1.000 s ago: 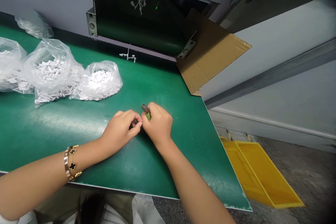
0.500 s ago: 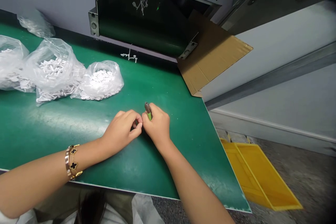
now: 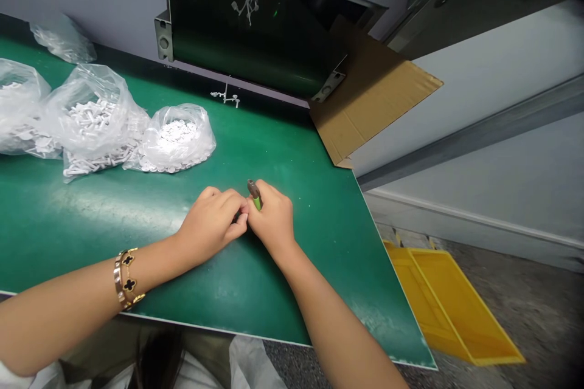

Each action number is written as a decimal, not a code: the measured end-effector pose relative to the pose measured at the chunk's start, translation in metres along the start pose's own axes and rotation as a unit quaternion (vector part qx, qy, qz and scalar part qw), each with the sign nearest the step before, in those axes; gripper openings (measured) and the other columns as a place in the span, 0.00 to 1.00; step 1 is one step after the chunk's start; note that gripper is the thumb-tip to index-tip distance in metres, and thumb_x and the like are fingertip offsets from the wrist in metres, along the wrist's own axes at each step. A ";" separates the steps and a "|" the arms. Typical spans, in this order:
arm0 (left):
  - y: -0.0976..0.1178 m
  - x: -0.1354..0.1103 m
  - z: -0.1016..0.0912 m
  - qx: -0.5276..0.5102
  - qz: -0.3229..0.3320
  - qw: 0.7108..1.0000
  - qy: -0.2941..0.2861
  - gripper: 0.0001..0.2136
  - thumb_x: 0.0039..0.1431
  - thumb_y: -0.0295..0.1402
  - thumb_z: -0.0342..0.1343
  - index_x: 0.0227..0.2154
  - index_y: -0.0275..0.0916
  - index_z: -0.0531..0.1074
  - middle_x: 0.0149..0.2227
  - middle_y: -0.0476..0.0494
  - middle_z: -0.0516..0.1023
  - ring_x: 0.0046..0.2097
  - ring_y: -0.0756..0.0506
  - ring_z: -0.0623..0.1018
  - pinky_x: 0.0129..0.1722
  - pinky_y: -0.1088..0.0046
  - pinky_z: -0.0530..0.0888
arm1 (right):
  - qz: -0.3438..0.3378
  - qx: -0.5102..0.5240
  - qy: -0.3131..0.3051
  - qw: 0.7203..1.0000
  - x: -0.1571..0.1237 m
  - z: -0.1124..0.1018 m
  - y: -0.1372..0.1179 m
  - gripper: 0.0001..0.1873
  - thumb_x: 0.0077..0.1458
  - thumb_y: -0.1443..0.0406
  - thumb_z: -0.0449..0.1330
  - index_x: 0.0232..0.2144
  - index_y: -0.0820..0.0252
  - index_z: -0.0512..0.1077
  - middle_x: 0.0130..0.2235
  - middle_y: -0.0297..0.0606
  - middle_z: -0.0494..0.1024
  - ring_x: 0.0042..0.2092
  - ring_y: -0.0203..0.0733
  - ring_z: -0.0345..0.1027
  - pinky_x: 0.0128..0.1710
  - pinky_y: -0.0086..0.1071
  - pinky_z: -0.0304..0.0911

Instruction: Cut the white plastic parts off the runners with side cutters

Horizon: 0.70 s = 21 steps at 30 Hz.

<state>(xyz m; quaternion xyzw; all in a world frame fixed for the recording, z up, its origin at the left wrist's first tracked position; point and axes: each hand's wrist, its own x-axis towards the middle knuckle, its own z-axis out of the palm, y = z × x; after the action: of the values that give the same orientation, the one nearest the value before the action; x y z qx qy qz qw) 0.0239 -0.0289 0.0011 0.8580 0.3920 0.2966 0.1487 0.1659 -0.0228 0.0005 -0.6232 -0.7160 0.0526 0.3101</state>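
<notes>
My right hand (image 3: 274, 217) is closed around a pair of small nippers (image 3: 254, 193); their dark metal head and a bit of green grip stick out above the fist. Fingertips touching the right hand, my left hand (image 3: 212, 219) is pinched shut just beside it, with thumb and index finger pressed together. Whatever lies in that pinch is hidden. Both hands rest low over the green table (image 3: 274, 152). Beyond them a thin white branched plastic sprue (image 3: 227, 97) lies on the table.
Clear bags of small white plastic parts stand at left: a bag of discs (image 3: 177, 137), a bag of pegs (image 3: 93, 124) and others. A conveyor end (image 3: 250, 55) overhangs the back, carrying more sprues. Cardboard (image 3: 374, 97) leans at its right. A yellow crate (image 3: 456, 304) sits on the floor.
The nippers' head has tipped slightly to the left, and the right hand has turned a little with it. The left hand keeps its pinch in nearly the same place.
</notes>
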 end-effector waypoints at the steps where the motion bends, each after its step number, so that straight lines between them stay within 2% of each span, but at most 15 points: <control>1: -0.001 0.000 0.000 0.011 0.014 1.000 -0.002 0.04 0.59 0.29 0.46 0.29 0.38 0.64 0.30 0.51 0.73 0.30 0.51 0.70 0.36 0.70 0.61 | -0.007 -0.002 -0.005 1.000 0.000 0.000 0.000 0.09 0.44 0.68 0.48 0.19 0.56 0.49 0.20 0.29 0.58 0.22 0.34 0.49 0.23 0.28 0.44; 6: -0.003 0.002 -0.001 0.049 0.044 0.998 0.005 0.05 0.57 0.27 0.46 0.27 0.37 0.64 0.28 0.51 0.72 0.29 0.50 0.69 0.35 0.69 0.60 | -0.005 0.008 -0.024 1.000 -0.001 0.001 0.001 0.09 0.45 0.67 0.49 0.19 0.56 0.50 0.20 0.29 0.58 0.23 0.34 0.50 0.24 0.27 0.45; 13: 0.001 0.000 -0.002 0.029 0.028 0.999 0.007 0.04 0.57 0.26 0.46 0.28 0.37 0.64 0.29 0.51 0.73 0.30 0.51 0.70 0.36 0.70 0.60 | 0.047 0.085 -0.034 0.995 0.002 0.000 0.000 0.08 0.42 0.69 0.47 0.17 0.57 0.50 0.19 0.27 0.55 0.22 0.33 0.48 0.23 0.27 0.44; 21: 0.000 -0.001 -0.004 0.017 0.030 0.999 0.029 0.04 0.60 0.28 0.46 0.31 0.38 0.64 0.32 0.51 0.74 0.31 0.51 0.70 0.36 0.70 0.60 | 0.056 0.104 -0.051 0.992 0.003 -0.001 0.000 0.07 0.43 0.68 0.47 0.18 0.57 0.52 0.19 0.27 0.57 0.22 0.33 0.50 0.23 0.27 0.45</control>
<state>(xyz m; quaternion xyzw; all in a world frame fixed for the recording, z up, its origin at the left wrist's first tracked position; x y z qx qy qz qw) 0.0211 -0.0294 0.0043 0.8630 0.3749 0.3189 0.1139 0.1664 -0.0203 0.0020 -0.6232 -0.6856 0.1757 0.3326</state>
